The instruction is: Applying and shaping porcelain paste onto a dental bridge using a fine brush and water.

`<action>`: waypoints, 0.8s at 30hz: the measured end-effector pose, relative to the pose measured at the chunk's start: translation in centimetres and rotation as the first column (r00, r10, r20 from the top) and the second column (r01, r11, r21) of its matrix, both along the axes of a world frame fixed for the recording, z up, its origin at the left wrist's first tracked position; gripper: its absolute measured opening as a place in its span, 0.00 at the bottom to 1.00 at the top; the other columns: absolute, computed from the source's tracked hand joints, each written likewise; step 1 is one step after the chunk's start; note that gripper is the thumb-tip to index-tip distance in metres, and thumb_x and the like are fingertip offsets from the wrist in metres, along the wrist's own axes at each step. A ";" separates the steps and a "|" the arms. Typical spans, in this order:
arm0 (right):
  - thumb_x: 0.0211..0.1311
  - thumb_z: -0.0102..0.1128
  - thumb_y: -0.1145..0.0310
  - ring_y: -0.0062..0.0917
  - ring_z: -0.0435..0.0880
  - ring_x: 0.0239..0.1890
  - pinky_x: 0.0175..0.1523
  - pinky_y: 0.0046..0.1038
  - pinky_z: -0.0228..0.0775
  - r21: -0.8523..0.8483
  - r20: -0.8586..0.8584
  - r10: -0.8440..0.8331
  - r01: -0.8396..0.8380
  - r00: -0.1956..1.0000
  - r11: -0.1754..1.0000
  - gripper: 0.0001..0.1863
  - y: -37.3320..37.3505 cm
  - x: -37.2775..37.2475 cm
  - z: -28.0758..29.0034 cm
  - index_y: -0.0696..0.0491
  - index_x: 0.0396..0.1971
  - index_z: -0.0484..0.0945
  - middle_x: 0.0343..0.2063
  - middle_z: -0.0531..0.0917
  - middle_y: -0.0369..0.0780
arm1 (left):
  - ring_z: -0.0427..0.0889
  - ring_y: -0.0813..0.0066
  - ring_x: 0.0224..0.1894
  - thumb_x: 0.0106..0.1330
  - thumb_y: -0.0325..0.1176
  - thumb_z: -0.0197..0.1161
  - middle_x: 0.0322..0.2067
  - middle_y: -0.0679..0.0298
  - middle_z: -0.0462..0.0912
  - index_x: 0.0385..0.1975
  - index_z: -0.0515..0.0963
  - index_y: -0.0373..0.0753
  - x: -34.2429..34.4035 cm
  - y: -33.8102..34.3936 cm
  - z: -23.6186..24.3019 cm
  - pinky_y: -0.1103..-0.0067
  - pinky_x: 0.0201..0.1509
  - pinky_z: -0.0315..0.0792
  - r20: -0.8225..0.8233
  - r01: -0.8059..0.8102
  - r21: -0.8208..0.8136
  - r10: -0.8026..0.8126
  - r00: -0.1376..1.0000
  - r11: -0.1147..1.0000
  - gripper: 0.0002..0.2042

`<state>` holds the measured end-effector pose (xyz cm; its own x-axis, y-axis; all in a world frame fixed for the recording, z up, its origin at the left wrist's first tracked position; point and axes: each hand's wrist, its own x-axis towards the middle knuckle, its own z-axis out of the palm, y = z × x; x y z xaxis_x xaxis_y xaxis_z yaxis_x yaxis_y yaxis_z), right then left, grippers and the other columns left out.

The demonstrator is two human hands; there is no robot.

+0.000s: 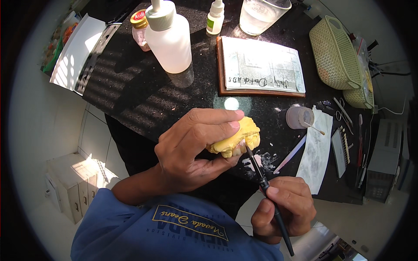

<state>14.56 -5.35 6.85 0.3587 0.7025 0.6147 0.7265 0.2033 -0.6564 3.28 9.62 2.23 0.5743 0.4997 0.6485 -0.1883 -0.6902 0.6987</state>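
My left hand (185, 150) grips a yellow dental cast (247, 130), fingers over its top and thumb beneath. Tooth-coloured and pinkish parts show along the cast's lower edge. In my right hand (289, 204) is a slim black brush (278, 215), pinched between thumb and fingers. Its dark pointed tip meets the cast at the tooth-coloured part. Below the cast, pink and white smears and crumbs (257, 162) lie on the black speckled table (204, 93). My left palm hides the cast's left end.
Behind stand a white pump bottle (170, 43), a gold-lidded jar (140, 32), a dropper bottle (215, 18) and a glass (261, 17). A paper-topped brown board (261, 65) lies centrally. Rightward are a small cup (296, 117), a paper strip (314, 152), tools and a basket (333, 54).
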 end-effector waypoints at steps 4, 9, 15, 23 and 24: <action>0.37 0.64 0.81 0.26 0.80 0.20 0.25 0.21 0.75 -0.010 -0.003 0.005 -0.005 1.000 1.000 0.15 -0.1 0.1 0.1 0.60 0.31 0.77 0.21 0.80 0.42 | 0.82 0.63 0.42 0.51 0.19 0.69 0.42 0.44 0.77 0.42 0.70 0.30 0.0 0.1 0.0 0.76 0.43 0.79 -0.003 0.002 0.014 -0.002 1.000 1.000 0.18; 0.38 0.64 0.80 0.25 0.80 0.20 0.25 0.21 0.74 -0.005 -0.026 0.019 -0.019 0.999 1.000 0.14 0.1 0.2 0.1 0.60 0.31 0.77 0.21 0.79 0.42 | 0.82 0.64 0.41 0.52 0.19 0.68 0.42 0.45 0.77 0.41 0.70 0.31 -0.1 -0.1 0.0 0.76 0.42 0.79 -0.002 -0.009 0.011 0.009 1.000 1.000 0.18; 0.67 0.49 0.56 0.23 0.73 0.19 0.22 0.19 0.66 0.182 -0.014 -0.146 0.146 0.989 0.972 0.17 -1.9 -0.4 0.0 0.57 0.42 0.68 0.30 0.77 0.48 | 0.81 0.63 0.43 0.53 0.19 0.67 0.43 0.44 0.77 0.42 0.69 0.31 0.0 -0.4 0.3 0.76 0.45 0.79 -0.018 0.019 0.003 -0.018 1.000 1.000 0.18; 0.61 0.60 0.56 0.41 0.81 0.46 0.53 0.38 0.72 -0.148 0.250 -0.428 0.471 0.868 0.870 0.21 -8.8 4.9 -1.2 0.60 0.40 0.74 0.38 0.82 0.51 | 0.80 0.63 0.46 0.54 0.18 0.66 0.45 0.43 0.75 0.44 0.69 0.30 0.0 -0.6 -0.4 0.75 0.48 0.78 0.077 0.023 -0.137 -0.012 0.997 0.990 0.18; 0.61 0.60 0.56 0.41 0.81 0.46 0.53 0.38 0.72 -0.155 0.259 -0.446 0.493 0.857 0.856 0.21 -9.7 4.7 -1.2 0.60 0.40 0.74 0.38 0.82 0.51 | 0.79 0.64 0.47 0.54 0.18 0.65 0.46 0.43 0.74 0.44 0.68 0.31 0.3 -0.8 -0.3 0.75 0.49 0.78 0.071 0.037 -0.151 -0.026 0.997 0.988 0.18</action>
<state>19.28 -15.04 5.62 0.5599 0.6015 0.5698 0.8226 -0.3214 -0.4690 3.55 8.86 1.95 0.5480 0.5778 0.6049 -0.2593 -0.5702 0.7795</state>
